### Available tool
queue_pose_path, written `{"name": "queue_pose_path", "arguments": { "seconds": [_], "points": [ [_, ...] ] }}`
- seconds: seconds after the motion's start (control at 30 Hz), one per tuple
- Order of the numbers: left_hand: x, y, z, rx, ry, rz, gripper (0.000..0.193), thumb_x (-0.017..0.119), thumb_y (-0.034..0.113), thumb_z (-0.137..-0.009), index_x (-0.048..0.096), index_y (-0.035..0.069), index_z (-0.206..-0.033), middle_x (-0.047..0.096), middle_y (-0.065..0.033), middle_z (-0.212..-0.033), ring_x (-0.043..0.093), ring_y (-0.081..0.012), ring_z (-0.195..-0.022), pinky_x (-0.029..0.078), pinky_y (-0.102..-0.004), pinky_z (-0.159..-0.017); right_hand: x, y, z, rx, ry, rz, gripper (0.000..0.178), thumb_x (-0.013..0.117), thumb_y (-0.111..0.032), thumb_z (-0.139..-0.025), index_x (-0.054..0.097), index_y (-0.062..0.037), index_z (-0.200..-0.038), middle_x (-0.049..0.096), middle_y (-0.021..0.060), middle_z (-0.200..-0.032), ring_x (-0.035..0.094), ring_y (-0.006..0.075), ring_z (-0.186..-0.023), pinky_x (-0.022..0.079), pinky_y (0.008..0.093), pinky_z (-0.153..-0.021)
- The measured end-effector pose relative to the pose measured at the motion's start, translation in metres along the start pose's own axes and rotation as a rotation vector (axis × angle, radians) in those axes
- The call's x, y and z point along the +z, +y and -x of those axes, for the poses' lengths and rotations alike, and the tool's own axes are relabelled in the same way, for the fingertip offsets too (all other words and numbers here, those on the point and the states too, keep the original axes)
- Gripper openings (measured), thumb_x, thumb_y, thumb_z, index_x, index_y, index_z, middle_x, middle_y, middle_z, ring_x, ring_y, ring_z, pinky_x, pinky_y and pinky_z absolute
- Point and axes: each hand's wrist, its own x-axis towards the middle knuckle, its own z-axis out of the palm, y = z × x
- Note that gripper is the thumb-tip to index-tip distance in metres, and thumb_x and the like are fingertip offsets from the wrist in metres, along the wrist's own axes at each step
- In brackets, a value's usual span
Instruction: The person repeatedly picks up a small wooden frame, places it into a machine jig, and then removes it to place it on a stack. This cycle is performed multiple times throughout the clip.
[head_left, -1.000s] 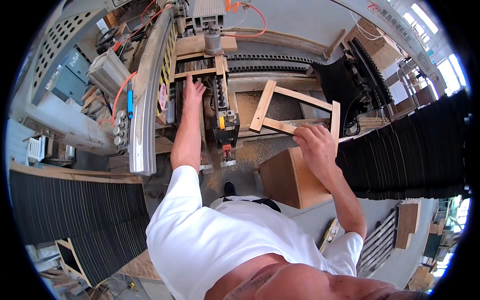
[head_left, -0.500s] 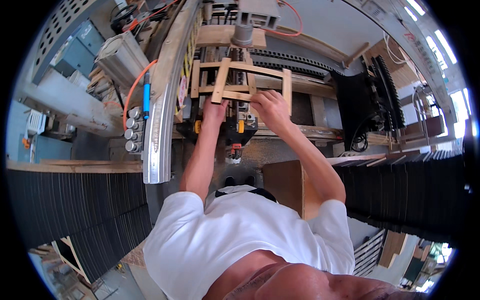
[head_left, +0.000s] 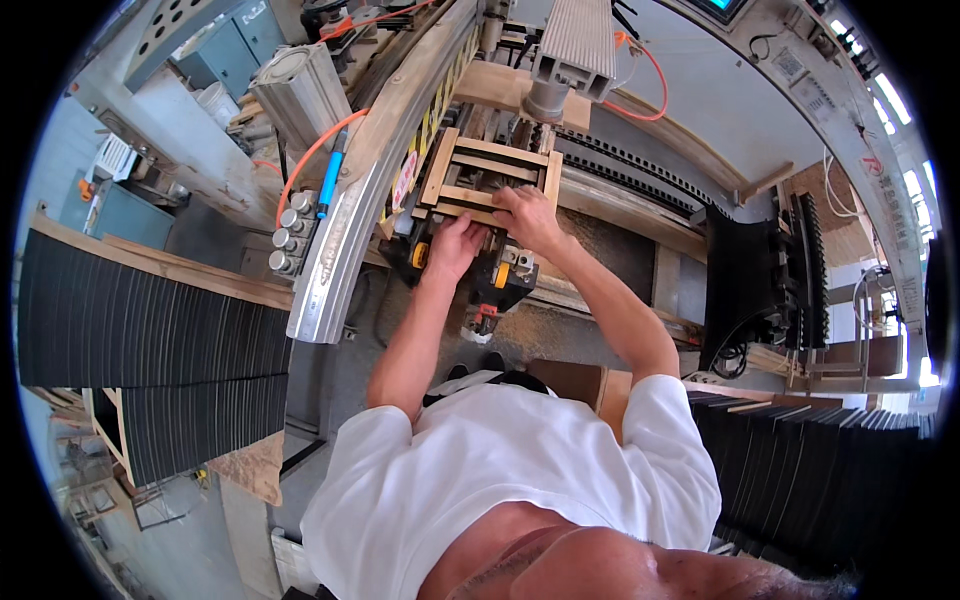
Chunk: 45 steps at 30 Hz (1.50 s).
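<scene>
A small wooden frame point(head_left: 490, 175) of light slats lies flat on the bed of a woodworking machine, straight ahead of me. My left hand point(head_left: 455, 243) rests on the frame's near edge, fingers curled over the front slat. My right hand point(head_left: 527, 217) grips the near right part of the same frame, thumb and fingers closed around a slat. A grey ribbed metal press head point(head_left: 575, 45) hangs just above the frame's far end. Below my hands a black and yellow clamp unit point(head_left: 500, 280) sticks out of the machine.
A curved metal guard rail point(head_left: 345, 235) with a blue tube and round fittings runs along the left. Black ribbed conveyor mats point(head_left: 140, 330) lie at left and lower right. A brown box point(head_left: 570, 380) stands by my legs. Sawdust covers the floor.
The wooden frame has gone from my right hand at the right side onto the machine bed. Both hands have come together on its near edge, and my view has tilted closer to the machine.
</scene>
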Motion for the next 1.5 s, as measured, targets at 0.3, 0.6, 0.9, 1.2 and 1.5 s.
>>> {"name": "queue_pose_path", "arguments": {
  "seconds": [0.3,0.6,0.9,1.2,1.5],
  "points": [
    [-0.012,-0.007,0.127,0.054,0.152,-0.063,0.035,0.048,0.007,-0.099,0.045,0.004,-0.134,0.053,-0.0118,-0.133,0.047,-0.0282,-0.130,0.039,-0.0453,-0.109,0.030,0.093,-0.063,0.098,0.053,0.041,0.023,0.067,-0.017,-0.079,0.060,-0.0093,-0.099,0.068,0.0143,-0.087,0.062,0.0349,-0.091,0.046,0.0451,-0.083],
    [-0.047,-0.015,0.274,0.144,0.295,-0.002,0.034,0.053,0.005,-0.096,0.050,0.004,-0.131,0.058,-0.0102,-0.127,0.053,-0.0287,-0.125,0.043,-0.0443,-0.107,0.034,0.087,-0.084,0.244,0.002,-0.122,0.020,0.067,-0.015,-0.077,0.064,-0.0083,-0.096,0.069,0.0162,-0.087,0.065,0.0360,-0.087,0.051,0.0467,-0.077],
    [-0.099,0.011,0.315,0.133,0.368,0.016,0.030,0.056,0.006,-0.095,0.054,0.003,-0.125,0.061,-0.0105,-0.123,0.056,-0.0275,-0.120,0.043,-0.0427,-0.107,0.047,0.083,-0.100,0.271,-0.084,-0.093,0.031,0.071,-0.013,-0.075,0.060,-0.0097,-0.104,0.068,0.0169,-0.092,0.065,0.0369,-0.093,0.051,0.0452,-0.080],
    [-0.145,0.035,0.350,0.110,0.424,-0.010,0.032,0.060,0.011,-0.094,0.054,0.003,-0.125,0.061,-0.0085,-0.123,0.055,-0.0265,-0.122,0.043,-0.0419,-0.107,0.056,0.087,-0.102,0.251,-0.066,-0.061,0.031,0.066,-0.005,-0.073,0.056,-0.0058,-0.102,0.067,0.0187,-0.096,0.062,0.0398,-0.097,0.049,0.0475,-0.080],
    [-0.165,0.032,0.330,0.000,0.446,-0.153,0.033,0.061,0.012,-0.094,0.053,0.005,-0.126,0.060,-0.0086,-0.125,0.054,-0.0261,-0.122,0.041,-0.0427,-0.108,0.058,0.091,-0.106,0.182,-0.051,-0.143,0.031,0.074,-0.011,-0.069,0.062,-0.0076,-0.097,0.069,0.0157,-0.090,0.064,0.0365,-0.091,0.050,0.0450,-0.079]
  ]
}}
